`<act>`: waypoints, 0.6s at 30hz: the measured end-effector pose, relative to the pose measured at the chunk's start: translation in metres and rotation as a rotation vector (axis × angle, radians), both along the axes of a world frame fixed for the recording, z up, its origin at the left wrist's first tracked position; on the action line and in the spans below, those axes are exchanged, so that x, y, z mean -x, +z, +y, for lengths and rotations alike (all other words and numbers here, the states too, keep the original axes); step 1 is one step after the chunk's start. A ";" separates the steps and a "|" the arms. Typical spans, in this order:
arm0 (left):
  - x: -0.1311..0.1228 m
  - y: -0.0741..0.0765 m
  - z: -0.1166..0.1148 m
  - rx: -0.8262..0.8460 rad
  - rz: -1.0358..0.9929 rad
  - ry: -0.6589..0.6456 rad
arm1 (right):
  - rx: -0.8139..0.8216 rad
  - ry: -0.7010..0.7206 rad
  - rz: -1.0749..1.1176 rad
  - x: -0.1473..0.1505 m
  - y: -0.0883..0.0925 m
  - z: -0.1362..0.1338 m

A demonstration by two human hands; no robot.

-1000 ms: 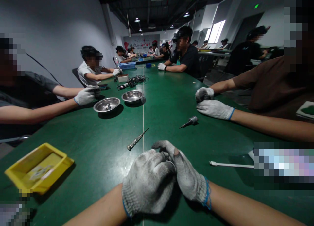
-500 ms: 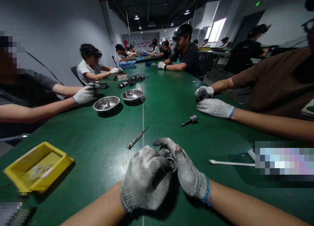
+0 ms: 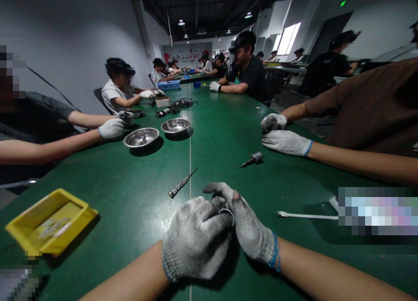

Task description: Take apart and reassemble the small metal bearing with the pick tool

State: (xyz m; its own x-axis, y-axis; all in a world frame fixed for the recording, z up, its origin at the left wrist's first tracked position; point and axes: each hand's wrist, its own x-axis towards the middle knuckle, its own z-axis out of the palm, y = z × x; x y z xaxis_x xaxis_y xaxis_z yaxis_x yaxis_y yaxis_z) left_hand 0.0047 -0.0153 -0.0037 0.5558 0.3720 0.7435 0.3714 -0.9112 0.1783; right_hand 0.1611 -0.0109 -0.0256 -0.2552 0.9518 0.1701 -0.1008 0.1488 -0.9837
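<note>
Both my hands wear dirty grey knit gloves and meet at the near edge of the green table [image 3: 130,196]. My left hand [image 3: 194,238] is curled closed against my right hand [image 3: 246,227]. Between them a small metal ring [image 3: 227,212] shows, pinched by the fingers of both hands. Just beyond my hands a pointed metal tool [image 3: 181,184] lies loose on the table, untouched.
A yellow tray [image 3: 48,222] sits at the near left. Two steel bowls [image 3: 141,138] [image 3: 175,126] stand mid-table. A second pointed tool [image 3: 252,160] lies near a co-worker's gloved hands [image 3: 284,142] on the right. A white cable [image 3: 307,215] lies at right. Other people sit along both sides.
My left hand lifted slightly, then settled back over the ring. The co-workers' hands barely shifted.
</note>
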 end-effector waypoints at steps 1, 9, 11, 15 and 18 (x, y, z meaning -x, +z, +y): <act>0.000 0.000 0.000 0.001 -0.009 0.005 | 0.005 0.000 -0.004 0.000 0.001 0.000; -0.001 -0.001 0.000 -0.016 -0.050 -0.008 | -0.005 0.001 -0.006 0.000 0.002 -0.002; 0.001 -0.001 0.000 -0.017 -0.054 0.010 | 0.007 0.001 0.017 0.000 0.001 -0.001; 0.003 -0.001 -0.001 -0.018 -0.071 0.039 | 0.031 0.008 0.050 0.001 -0.001 0.000; 0.002 0.000 -0.001 -0.010 -0.055 0.026 | 0.018 0.008 0.030 0.001 0.000 0.000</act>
State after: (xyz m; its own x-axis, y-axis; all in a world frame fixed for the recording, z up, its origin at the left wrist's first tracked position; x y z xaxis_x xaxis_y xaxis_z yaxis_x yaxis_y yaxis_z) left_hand 0.0029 -0.0161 -0.0041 0.5040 0.3782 0.7765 0.3847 -0.9032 0.1903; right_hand 0.1600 -0.0106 -0.0255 -0.2577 0.9529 0.1602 -0.1310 0.1299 -0.9828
